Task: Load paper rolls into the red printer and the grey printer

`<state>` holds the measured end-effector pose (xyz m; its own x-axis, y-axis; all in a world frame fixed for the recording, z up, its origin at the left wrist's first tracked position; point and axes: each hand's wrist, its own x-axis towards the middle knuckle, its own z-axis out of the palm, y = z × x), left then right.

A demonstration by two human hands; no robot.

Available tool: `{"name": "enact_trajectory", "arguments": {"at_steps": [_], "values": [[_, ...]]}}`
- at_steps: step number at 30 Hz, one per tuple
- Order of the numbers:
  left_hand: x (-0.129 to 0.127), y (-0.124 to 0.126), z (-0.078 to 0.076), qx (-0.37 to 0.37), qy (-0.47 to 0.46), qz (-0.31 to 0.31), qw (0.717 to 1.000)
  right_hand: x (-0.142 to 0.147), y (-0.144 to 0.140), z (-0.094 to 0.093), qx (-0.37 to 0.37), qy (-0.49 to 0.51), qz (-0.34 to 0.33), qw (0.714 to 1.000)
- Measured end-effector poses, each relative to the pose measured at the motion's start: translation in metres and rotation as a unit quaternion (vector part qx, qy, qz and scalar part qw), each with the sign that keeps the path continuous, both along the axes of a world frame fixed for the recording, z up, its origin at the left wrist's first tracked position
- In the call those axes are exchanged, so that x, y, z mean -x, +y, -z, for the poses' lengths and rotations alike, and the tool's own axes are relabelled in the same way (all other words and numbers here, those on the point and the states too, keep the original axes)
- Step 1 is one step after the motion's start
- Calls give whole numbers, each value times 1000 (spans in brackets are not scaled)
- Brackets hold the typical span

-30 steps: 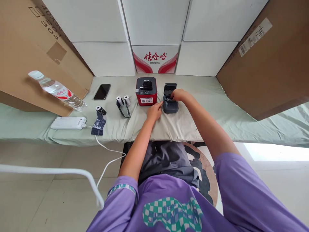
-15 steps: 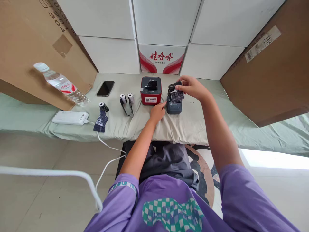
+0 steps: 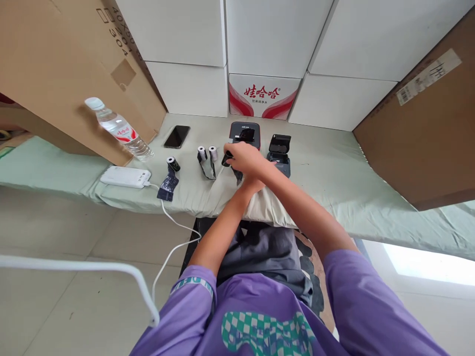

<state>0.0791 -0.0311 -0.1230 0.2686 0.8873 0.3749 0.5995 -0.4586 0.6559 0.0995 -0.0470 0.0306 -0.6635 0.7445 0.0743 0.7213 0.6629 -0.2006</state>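
- Right hand (image 3: 245,158) closes on a dark roll (image 3: 226,158), gripping it between thumb and fingers above the cloth; a dark strip (image 3: 237,175) shows beneath the palm.
- Left hand (image 3: 255,184) lies under the right wrist, its fingertips by the dark printer (image 3: 284,169); most of it is hidden, so I cannot tell whether it is open or closed.
- That printer sits with its lid (image 3: 279,143) raised and its compartment exposed; the details inside are too small to make out.
- A capped bottle (image 3: 124,131) contains clear liquid, the level unclear, and stands near the cardboard box (image 3: 70,74) on the left.
- The gripped roll is at the right hand's fingertips, left of the printer with the raised lid and in front of the red-and-black printer (image 3: 240,129), which the hand partly covers.
- Two white-ended rolls (image 3: 213,154) stand just left of it, and another black roll (image 3: 173,164) lies farther left, beside the dark label strip (image 3: 168,187).
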Motion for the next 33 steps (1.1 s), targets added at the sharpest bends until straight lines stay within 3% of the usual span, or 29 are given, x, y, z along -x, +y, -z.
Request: {"name": "enact_trajectory", "arguments": {"at_steps": [3, 6, 9, 12, 14, 16, 17, 20, 23, 26, 29, 31, 33], "values": [[4, -1, -2, 4, 5, 38, 999, 31, 1, 20, 24, -70, 12, 997], [5, -3, -2, -24, -17, 35, 999, 47, -1, 26, 69, -119, 38, 990], [4, -3, -3, -29, -35, 39, 998, 50, -5, 13, 73, -119, 55, 989], [5, -8, -6, -28, -55, 45, 997, 62, -3, -6, 19, -59, 59, 996], [7, -13, -9, -30, -68, 39, 996, 82, 3, -11, -17, -15, 25, 999], [8, -19, -11, -35, -79, 23, 996, 111, 10, -5, -26, 4, -50, 998], [8, -21, -12, -39, -81, 13, 996, 128, 13, 2, -22, 1, -99, 995], [6, -22, -13, -48, -73, -14, 996, 174, 20, 28, 9, -45, -160, 986], [4, -18, -12, -41, -40, -29, 998, 198, 27, 47, 8, -23, -212, 977], [3, -16, -12, -34, -26, -37, 998, 189, 34, 51, 9, 31, -274, 961], [3, -14, -12, -42, -44, -28, 998, 148, 32, 43, 37, 187, -314, 930], [2, -12, -16, -35, -51, -17, 998, 108, 23, 37, 76, 285, -260, 919], [2, -11, -22, -1, -42, -23, 999, 63, 10, 35, 110, 320, -155, 928]]}}
